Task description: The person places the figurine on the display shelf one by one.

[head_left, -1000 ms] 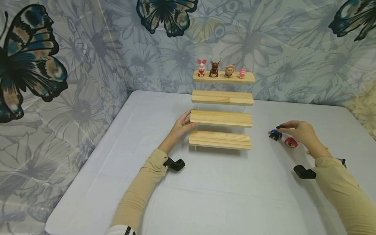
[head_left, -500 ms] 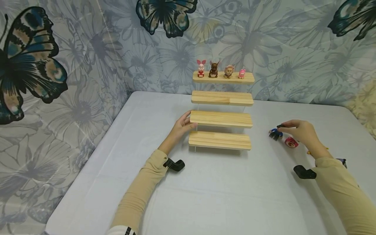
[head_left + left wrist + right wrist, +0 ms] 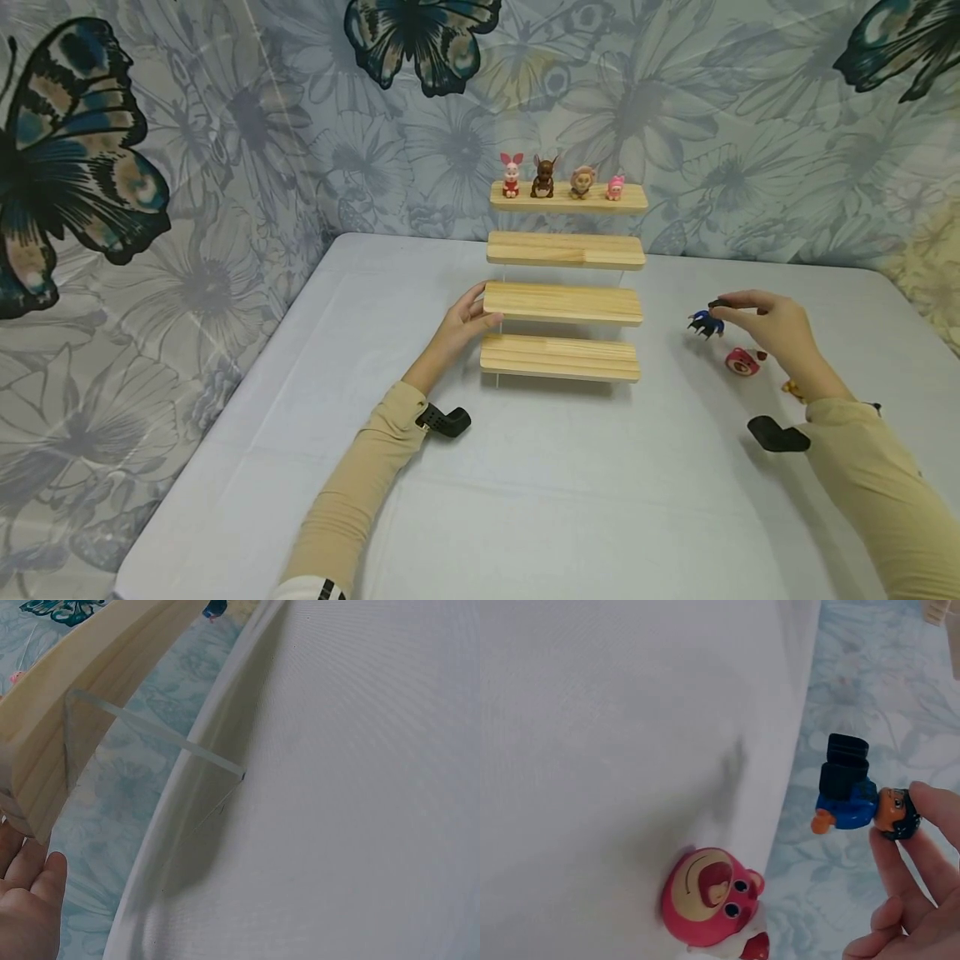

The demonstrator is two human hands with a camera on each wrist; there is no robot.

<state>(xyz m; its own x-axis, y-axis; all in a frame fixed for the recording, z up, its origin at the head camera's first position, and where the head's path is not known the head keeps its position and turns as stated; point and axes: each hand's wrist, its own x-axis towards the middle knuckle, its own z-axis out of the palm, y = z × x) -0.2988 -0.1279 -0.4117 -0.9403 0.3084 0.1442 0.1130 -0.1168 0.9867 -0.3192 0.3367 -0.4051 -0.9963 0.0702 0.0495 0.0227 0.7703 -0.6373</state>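
Observation:
My left hand (image 3: 467, 323) holds the left end of a tiered wooden display shelf (image 3: 562, 302), at the second board from the bottom. Its thumb lies in front of the board end and the fingers go behind it; in the left wrist view, fingertips meet the board's corner (image 3: 30, 825). My right hand (image 3: 780, 329) pinches a toy figure (image 3: 849, 799) by its dark-haired head. Blue on top with black legs, the figure hangs sideways over the right side of the table. Just below it, a pink bear toy (image 3: 701, 892) lies on the white cloth.
Several small animal figurines (image 3: 542, 178) stand in a row on the top board; the three lower boards are bare. A yellow toy (image 3: 792, 389) is partly hidden behind my right wrist. Patterned butterfly cloth (image 3: 675, 108) hangs behind the white table (image 3: 570, 492).
My right hand has risen slightly and moved toward the back of the table, lifting the toy figure away from the pink bear toy. The left hand stays at the shelf.

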